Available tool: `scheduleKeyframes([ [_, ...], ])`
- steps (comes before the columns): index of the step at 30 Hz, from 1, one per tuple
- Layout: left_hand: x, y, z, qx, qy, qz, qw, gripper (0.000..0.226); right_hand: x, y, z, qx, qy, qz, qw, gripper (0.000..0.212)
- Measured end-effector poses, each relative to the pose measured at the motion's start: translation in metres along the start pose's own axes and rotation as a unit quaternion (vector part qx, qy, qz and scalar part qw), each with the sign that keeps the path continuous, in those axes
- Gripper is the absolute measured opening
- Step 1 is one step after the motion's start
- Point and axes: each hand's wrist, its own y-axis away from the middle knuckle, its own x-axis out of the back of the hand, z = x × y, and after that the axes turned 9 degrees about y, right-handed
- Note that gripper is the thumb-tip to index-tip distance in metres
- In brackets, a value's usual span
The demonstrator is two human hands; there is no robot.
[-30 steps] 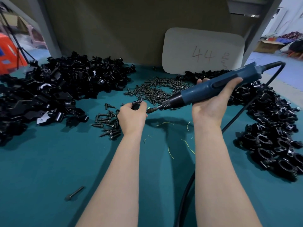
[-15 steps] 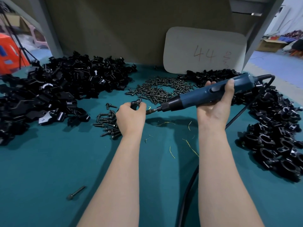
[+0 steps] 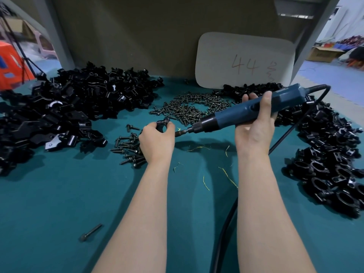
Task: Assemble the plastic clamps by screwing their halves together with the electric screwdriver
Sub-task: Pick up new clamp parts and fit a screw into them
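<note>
A black clamp (image 3: 163, 124) is pinched between the thumb and curled fingers of the left hand (image 3: 156, 140), just above the table (image 3: 59, 194) near its middle. The screwdriver (image 3: 246, 113) is gripped by the right hand (image 3: 256, 133), whose fingers are wrapped round the blue body. The tool is held nearly level, with its bit aimed left at the clamp and close to the left thumb. Whether the bit is seated cannot be told. A cord (image 3: 226, 223) is led from the tool's rear down to the near edge. Loose halves (image 3: 69, 107) are heaped at the left, and clamps (image 3: 334, 164) are piled at the right. Screws (image 3: 189, 111) are scattered behind the hands, and bolts (image 3: 128, 148) lie just beside the left wrist. A card (image 3: 244, 60) marked "44" is propped at the back.
</note>
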Motion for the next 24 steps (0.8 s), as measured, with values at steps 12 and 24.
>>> scheduleKeyframes([
  [12,-0.0002,0.0012,0.0016,0.003,0.044,0.01,0.999,0.027,0.0024,-0.006,0.0011,0.024,-0.014,0.054,0.998,0.049],
  [24,-0.0025,-0.0005,-0.0014,0.004,0.053,0.013,0.998,0.025,0.0049,-0.0098,0.0027,0.03,-0.033,0.069,0.997,0.052],
])
